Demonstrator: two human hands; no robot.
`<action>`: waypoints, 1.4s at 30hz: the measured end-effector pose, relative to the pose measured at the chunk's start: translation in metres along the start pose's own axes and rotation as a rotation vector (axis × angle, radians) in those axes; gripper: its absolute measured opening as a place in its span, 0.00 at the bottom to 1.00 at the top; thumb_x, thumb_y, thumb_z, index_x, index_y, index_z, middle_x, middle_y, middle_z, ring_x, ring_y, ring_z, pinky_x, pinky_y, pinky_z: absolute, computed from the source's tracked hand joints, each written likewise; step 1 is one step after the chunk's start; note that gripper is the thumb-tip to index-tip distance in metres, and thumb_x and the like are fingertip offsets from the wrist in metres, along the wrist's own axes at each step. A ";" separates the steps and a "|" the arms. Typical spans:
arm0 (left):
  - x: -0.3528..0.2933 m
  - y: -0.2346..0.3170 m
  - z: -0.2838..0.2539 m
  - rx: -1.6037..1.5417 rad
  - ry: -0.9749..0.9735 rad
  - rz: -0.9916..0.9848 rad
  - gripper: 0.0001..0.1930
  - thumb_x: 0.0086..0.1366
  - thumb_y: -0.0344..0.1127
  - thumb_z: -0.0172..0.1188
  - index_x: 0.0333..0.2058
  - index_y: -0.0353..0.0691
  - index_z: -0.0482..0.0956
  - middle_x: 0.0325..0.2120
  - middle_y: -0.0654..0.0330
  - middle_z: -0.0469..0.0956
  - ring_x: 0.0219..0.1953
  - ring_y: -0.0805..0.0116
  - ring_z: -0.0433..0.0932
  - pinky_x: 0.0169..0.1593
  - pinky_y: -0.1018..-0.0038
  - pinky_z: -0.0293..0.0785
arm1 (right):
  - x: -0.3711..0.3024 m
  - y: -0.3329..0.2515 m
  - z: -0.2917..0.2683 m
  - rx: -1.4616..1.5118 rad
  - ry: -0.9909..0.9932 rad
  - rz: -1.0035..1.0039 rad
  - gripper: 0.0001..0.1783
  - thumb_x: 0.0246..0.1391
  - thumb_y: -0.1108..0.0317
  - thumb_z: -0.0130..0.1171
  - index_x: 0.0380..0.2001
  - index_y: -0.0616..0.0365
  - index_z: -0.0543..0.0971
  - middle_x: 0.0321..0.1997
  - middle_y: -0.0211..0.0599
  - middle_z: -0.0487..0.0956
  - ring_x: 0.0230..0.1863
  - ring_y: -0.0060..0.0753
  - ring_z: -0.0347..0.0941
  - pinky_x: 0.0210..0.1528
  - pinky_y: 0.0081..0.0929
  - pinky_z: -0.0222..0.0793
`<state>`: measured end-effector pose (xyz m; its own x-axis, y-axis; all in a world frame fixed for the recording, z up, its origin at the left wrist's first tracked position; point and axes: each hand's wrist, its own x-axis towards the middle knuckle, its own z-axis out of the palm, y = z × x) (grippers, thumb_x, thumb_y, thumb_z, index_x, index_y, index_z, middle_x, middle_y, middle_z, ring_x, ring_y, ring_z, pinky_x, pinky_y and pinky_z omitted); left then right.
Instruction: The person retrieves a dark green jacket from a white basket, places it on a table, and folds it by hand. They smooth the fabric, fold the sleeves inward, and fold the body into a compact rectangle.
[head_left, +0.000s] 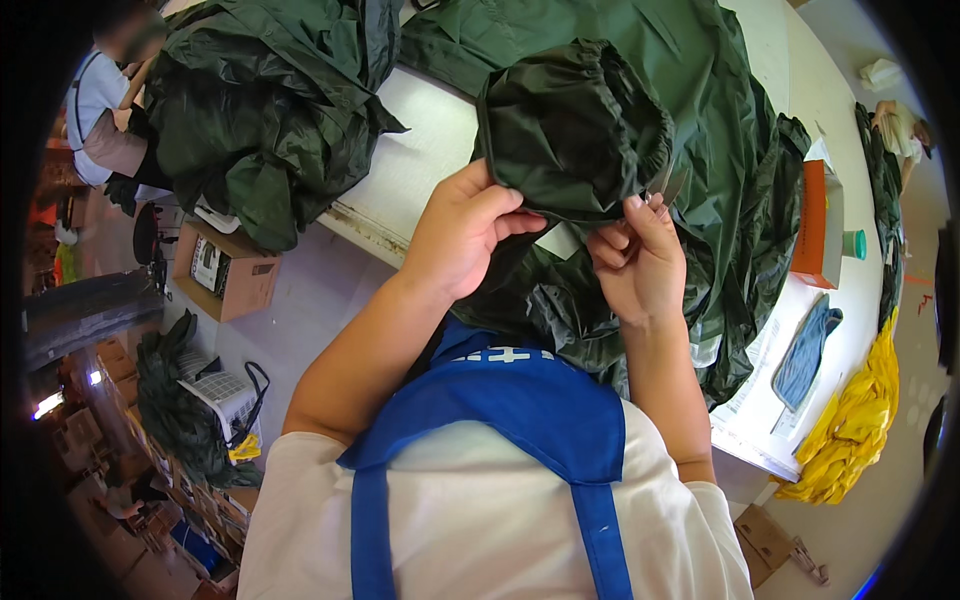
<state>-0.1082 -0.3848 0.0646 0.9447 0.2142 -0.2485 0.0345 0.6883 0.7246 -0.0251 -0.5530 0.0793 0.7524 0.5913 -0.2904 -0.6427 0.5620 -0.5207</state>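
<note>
Table [425,140], white, stretches ahead of left grip [455,230] and right grip [642,262]. Green sheeting [700,80] spreads beyond right grip; rumpled green heap [265,120] lies forward-left of left grip. Dark green gathered-edge piece [545,120] is just ahead of and between both grips: left pinches its near-left edge, right its near-right edge. Thin metal blade [672,187] shows at right grip.

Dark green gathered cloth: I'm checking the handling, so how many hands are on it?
2: left hand at the near left of the dark green cloth, right hand at its near right. No others show.
</note>
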 end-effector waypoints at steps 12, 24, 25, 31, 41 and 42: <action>-0.037 0.032 -0.006 0.283 0.039 0.134 0.20 0.56 0.29 0.59 0.48 0.36 0.69 0.47 0.58 0.69 0.48 0.69 0.71 0.49 0.70 0.71 | -0.033 -0.018 -0.028 -1.258 -0.425 -0.666 0.17 0.32 0.85 0.51 0.30 0.60 0.78 0.32 0.33 0.69 0.30 0.24 0.66 0.28 0.17 0.60; -0.054 0.028 0.007 1.021 -0.161 0.390 0.09 0.57 0.24 0.55 0.38 0.31 0.77 0.43 0.57 0.70 0.47 0.67 0.69 0.49 0.73 0.65 | -0.046 -0.010 -0.028 -0.854 -0.019 -0.168 0.07 0.50 0.73 0.47 0.29 0.62 0.76 0.22 0.20 0.67 0.26 0.12 0.58 0.30 0.14 0.51; -0.051 0.024 0.002 0.850 -0.170 0.300 0.10 0.57 0.25 0.54 0.38 0.30 0.76 0.42 0.57 0.71 0.45 0.68 0.70 0.48 0.74 0.65 | -0.045 -0.009 -0.030 -0.873 -0.009 -0.187 0.07 0.51 0.72 0.48 0.28 0.61 0.75 0.21 0.19 0.67 0.25 0.12 0.58 0.29 0.14 0.51; -0.051 0.019 -0.001 -0.114 -0.144 -0.128 0.18 0.62 0.34 0.47 0.42 0.20 0.73 0.38 0.49 0.78 0.41 0.62 0.76 0.49 0.70 0.69 | -0.046 -0.009 -0.022 -0.721 -0.058 -0.138 0.06 0.52 0.71 0.50 0.27 0.62 0.74 0.25 0.22 0.69 0.28 0.14 0.61 0.33 0.15 0.55; -0.041 0.047 0.018 1.442 -0.190 0.662 0.14 0.59 0.37 0.61 0.41 0.35 0.75 0.37 0.62 0.78 0.39 0.71 0.75 0.45 0.74 0.70 | -0.047 -0.019 -0.013 -0.930 -0.137 -0.150 0.07 0.52 0.73 0.51 0.22 0.62 0.69 0.23 0.23 0.66 0.26 0.15 0.56 0.29 0.19 0.53; -0.042 0.046 0.026 1.259 -0.200 0.525 0.14 0.59 0.35 0.60 0.42 0.35 0.75 0.36 0.62 0.77 0.39 0.72 0.75 0.44 0.75 0.70 | -0.047 -0.020 -0.009 -1.009 -0.150 -0.152 0.07 0.52 0.74 0.51 0.21 0.62 0.68 0.22 0.24 0.66 0.25 0.15 0.55 0.28 0.19 0.52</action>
<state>-0.1381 -0.3799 0.1249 0.9652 0.0750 0.2505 -0.1695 -0.5498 0.8179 -0.0462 -0.5969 0.0962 0.7453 0.6595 -0.0979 -0.0696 -0.0691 -0.9952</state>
